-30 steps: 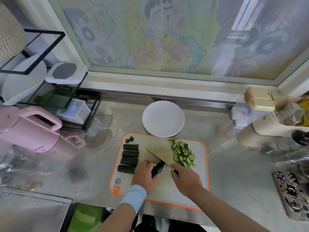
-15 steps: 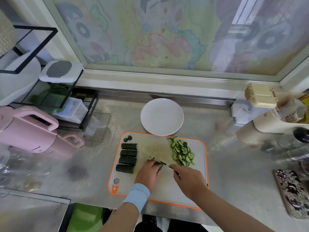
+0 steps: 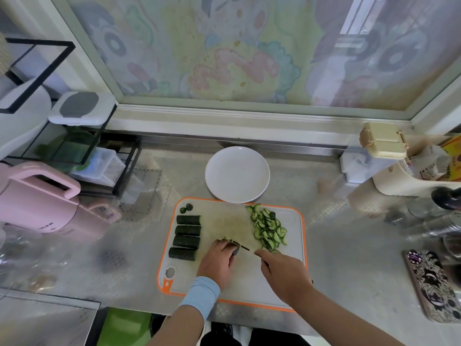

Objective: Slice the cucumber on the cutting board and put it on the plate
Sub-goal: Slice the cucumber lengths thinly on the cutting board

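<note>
Because the knife (image 3: 239, 245) is set right against the curled knuckles of the left hand (image 3: 219, 264), which is pressed down over a short cucumber piece (image 3: 235, 251) near the middle of the cutting board (image 3: 224, 221), a fingertip could be nicked if the blade is brought closer or the rounded piece is allowed to roll. The knife is gripped in the right hand (image 3: 284, 273), with the forefinger laid along the back of the blade; the handle is hidden under the palm. Little of the held piece can be seen, so how much is left to cut cannot be told.

A loose heap of slices (image 3: 268, 229) is piled on the board's right half, close to its right rim, and some could be pushed onto the counter (image 3: 336, 245) by a careless sweep. Four uncut chunks (image 3: 187, 230) are lined up along the board's left side, with two end stubs (image 3: 187, 208) at its far left corner. These could be knocked by the left wrist. The plate (image 3: 237, 174) is set at the board's far edge, and nothing has been put on it yet. Open board is left toward the near edge, and bare counter to the board's right.
</note>
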A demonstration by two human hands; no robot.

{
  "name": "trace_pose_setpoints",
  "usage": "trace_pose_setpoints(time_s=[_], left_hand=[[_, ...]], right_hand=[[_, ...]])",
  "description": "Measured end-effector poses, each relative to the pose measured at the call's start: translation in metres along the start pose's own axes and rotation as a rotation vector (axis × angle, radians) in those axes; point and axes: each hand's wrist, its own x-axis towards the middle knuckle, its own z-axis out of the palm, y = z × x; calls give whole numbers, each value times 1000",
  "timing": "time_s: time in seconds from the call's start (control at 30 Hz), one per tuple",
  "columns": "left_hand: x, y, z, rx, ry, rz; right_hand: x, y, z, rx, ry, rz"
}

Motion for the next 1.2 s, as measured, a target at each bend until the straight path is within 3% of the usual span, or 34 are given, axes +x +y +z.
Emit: trace_pose_setpoints(time_s=[0.6,0.73,1.03,1.2], left_hand=[[3,-6,1,-14,-43,7],[-1,-8,5,-65,-47,-85],[3,-7,2,-56,-34,-4],[10,-6,3,-5,20,73]], right_hand=[[-2,-5,-3,5,-2,31],[0,-10,-6,97,-5,107],[4,-18,5,211,-89,173],[-3,-28,11,146,-80,153]])
